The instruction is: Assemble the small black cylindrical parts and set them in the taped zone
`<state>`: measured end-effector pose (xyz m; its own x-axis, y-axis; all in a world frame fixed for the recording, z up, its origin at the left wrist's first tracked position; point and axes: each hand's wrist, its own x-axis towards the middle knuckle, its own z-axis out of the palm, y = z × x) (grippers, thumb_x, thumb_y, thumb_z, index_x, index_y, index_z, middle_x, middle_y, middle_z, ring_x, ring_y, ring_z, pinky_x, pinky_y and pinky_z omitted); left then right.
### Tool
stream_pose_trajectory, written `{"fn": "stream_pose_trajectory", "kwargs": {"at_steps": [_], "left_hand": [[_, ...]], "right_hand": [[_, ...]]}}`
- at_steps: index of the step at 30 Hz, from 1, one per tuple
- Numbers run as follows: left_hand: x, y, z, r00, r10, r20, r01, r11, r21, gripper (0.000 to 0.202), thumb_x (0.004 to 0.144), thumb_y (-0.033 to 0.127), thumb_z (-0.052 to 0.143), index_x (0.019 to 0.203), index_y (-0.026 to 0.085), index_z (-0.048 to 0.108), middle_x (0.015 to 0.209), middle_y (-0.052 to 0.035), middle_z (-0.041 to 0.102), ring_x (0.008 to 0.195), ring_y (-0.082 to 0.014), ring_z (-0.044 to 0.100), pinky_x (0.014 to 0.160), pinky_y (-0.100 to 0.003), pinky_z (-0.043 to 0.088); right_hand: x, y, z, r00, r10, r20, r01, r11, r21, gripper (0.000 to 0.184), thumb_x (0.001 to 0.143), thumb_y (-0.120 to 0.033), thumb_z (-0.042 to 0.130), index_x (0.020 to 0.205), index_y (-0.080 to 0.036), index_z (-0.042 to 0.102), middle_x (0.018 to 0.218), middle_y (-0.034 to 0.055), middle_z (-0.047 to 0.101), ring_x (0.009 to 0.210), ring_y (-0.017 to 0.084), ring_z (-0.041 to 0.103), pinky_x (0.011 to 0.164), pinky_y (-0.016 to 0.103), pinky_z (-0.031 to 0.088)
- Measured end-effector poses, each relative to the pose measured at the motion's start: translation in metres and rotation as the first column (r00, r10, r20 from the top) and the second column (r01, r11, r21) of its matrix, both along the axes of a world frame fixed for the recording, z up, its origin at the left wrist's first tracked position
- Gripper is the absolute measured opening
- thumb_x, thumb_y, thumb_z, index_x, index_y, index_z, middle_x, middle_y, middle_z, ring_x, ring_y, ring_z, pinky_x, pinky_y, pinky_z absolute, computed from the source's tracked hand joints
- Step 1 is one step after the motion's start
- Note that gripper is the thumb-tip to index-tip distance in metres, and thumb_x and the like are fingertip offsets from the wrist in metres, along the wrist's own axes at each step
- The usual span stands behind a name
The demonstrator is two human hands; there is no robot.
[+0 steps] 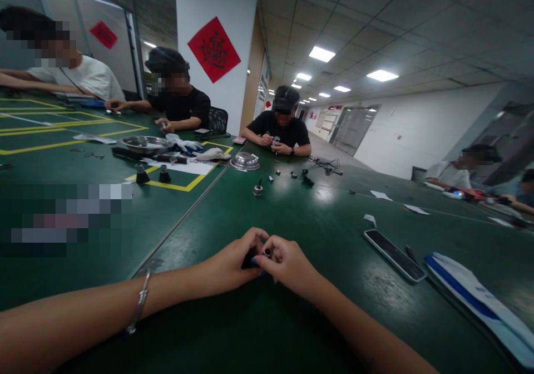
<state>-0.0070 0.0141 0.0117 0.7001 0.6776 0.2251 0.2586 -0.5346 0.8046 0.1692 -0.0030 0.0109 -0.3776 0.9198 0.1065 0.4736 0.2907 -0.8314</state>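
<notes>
Close together over the green table (200,207), my two hands meet at the fingertips. My right hand (287,260) is closed, with thumb and fingers pinching a small round metal part (267,252) whose open end faces me. My left hand (233,262) curls in from the other side, thumb and fingers bent towards the same part. A dark shape (248,258) shows between its thumb and fingers; whether it is part of the held piece or shadow I cannot tell. Ahead of my hands stands a small metal fitting with a thin stem (257,188).
Two black cones with metal tops (142,173) stand left, near a metal bowl (146,144) and gloves (212,154). An upturned metal dish (245,161) and small dark parts lie ahead. Right are a phone (394,255) and a blue-white pouch (479,296). Co-workers sit around the table.
</notes>
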Motion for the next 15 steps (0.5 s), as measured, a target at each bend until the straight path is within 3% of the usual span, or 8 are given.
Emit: {"fn": "stream_pose_trajectory", "kwargs": {"at_steps": [4, 7, 9, 11, 12, 13, 15], "left_hand": [[-0.008, 0.011, 0.008, 0.997, 0.046, -0.058, -0.045, 0.999, 0.018, 0.057, 0.072, 0.011, 0.054, 0.122, 0.022, 0.03, 0.089, -0.0009, 0.058, 0.082, -0.0171, 0.057, 0.073, -0.03, 0.044], [-0.026, 0.032, 0.019, 0.992, 0.044, -0.122, -0.046, 0.999, -0.019, 0.06, 0.07, 0.015, 0.06, 0.123, 0.022, 0.031, 0.086, -0.0003, 0.061, 0.08, -0.0182, 0.059, 0.074, -0.032, 0.045], [-0.044, 0.053, 0.027, 0.985, 0.049, -0.164, -0.057, 0.997, -0.048, 0.06, 0.067, 0.019, 0.064, 0.12, 0.021, 0.035, 0.086, -0.0003, 0.064, 0.081, -0.0188, 0.061, 0.073, -0.031, 0.045], [-0.067, 0.075, 0.033, 0.964, 0.154, -0.215, -0.17, 0.984, -0.06, 0.057, 0.064, 0.023, 0.068, 0.115, 0.02, 0.041, 0.084, 0.0, 0.065, 0.081, -0.0191, 0.062, 0.072, -0.029, 0.046], [-0.079, 0.086, 0.036, 0.931, 0.265, -0.251, -0.28, 0.96, -0.026, 0.055, 0.062, 0.024, 0.07, 0.111, 0.018, 0.045, 0.083, -0.0001, 0.066, 0.078, -0.0188, 0.062, 0.069, -0.028, 0.046], [-0.09, 0.096, 0.037, 0.873, 0.42, -0.248, -0.426, 0.904, 0.03, 0.053, 0.06, 0.025, 0.072, 0.107, 0.017, 0.049, 0.084, -0.0001, 0.066, 0.073, -0.0177, 0.061, 0.067, -0.027, 0.046], [-0.112, 0.111, 0.038, 0.796, 0.565, -0.215, -0.561, 0.823, 0.085, 0.05, 0.065, 0.027, 0.069, 0.107, 0.013, 0.048, 0.089, -0.004, 0.066, 0.073, -0.0182, 0.06, 0.067, -0.028, 0.045]], "right_hand": [[-0.001, -0.002, -0.001, 0.982, 0.032, 0.187, -0.064, 0.984, 0.167, 0.034, 0.083, -0.034, 0.061, 0.111, -0.019, 0.049, 0.059, -0.007, 0.052, 0.052, 0.01, 0.051, 0.05, 0.019, 0.032], [0.0, -0.005, 0.002, 0.968, 0.02, 0.252, -0.078, 0.971, 0.224, 0.052, 0.09, -0.037, 0.049, 0.133, -0.017, 0.028, 0.062, -0.0062, 0.055, 0.052, 0.011, 0.051, 0.052, 0.02, 0.032], [0.001, -0.007, 0.004, 0.962, -0.004, 0.275, -0.079, 0.953, 0.291, 0.052, 0.094, -0.036, 0.041, 0.138, -0.016, 0.02, 0.064, -0.0055, 0.055, 0.053, 0.012, 0.05, 0.053, 0.022, 0.032], [0.003, -0.008, 0.007, 0.953, 0.0, 0.303, -0.111, 0.93, 0.35, 0.048, 0.096, -0.033, 0.035, 0.138, -0.016, 0.02, 0.064, -0.0051, 0.053, 0.053, 0.012, 0.049, 0.054, 0.022, 0.031], [0.003, -0.009, 0.008, 0.949, 0.007, 0.314, -0.128, 0.922, 0.366, 0.046, 0.097, -0.032, 0.034, 0.138, -0.016, 0.021, 0.064, -0.005, 0.053, 0.053, 0.012, 0.049, 0.054, 0.022, 0.031], [0.003, -0.009, 0.008, 0.946, 0.015, 0.323, -0.141, 0.918, 0.37, 0.045, 0.097, -0.031, 0.032, 0.138, -0.016, 0.021, 0.064, -0.005, 0.053, 0.052, 0.012, 0.048, 0.054, 0.023, 0.031], [0.002, -0.01, 0.009, 0.94, 0.035, 0.339, -0.163, 0.919, 0.359, 0.044, 0.097, -0.031, 0.032, 0.138, -0.015, 0.023, 0.065, -0.0048, 0.052, 0.053, 0.011, 0.048, 0.054, 0.023, 0.031]]}}
